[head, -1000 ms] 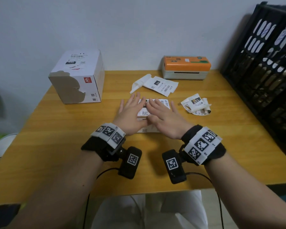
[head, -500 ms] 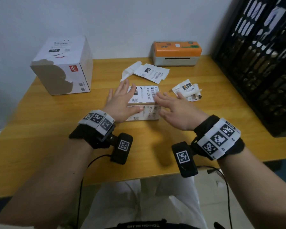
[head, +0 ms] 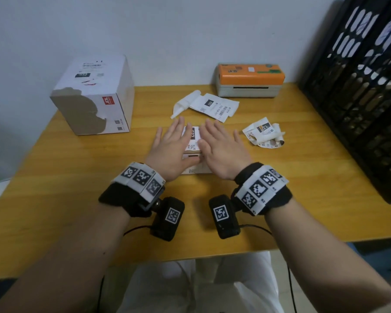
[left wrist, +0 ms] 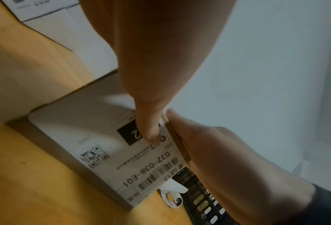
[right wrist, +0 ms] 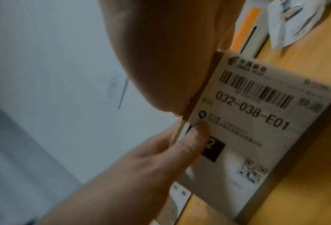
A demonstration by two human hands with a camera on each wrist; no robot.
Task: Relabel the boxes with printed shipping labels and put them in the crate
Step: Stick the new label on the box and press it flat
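— Wooden table point(head: 54, 199), crate point(head: 359, 98) off right. Both flat palms, left hand point(head: 171, 149) and right hand point(head: 222, 150), press the label point(head: 193, 137) onto the box point(head: 195, 170) beneath them.
— I'd smooth from the palms outward, so no bubbles.

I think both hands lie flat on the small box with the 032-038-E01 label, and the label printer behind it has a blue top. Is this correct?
Not entirely. The left hand and right hand do lie flat on the small labelled box, but the label printer has an orange top, not blue. The head view shows this; the right wrist view also catches the orange edge.
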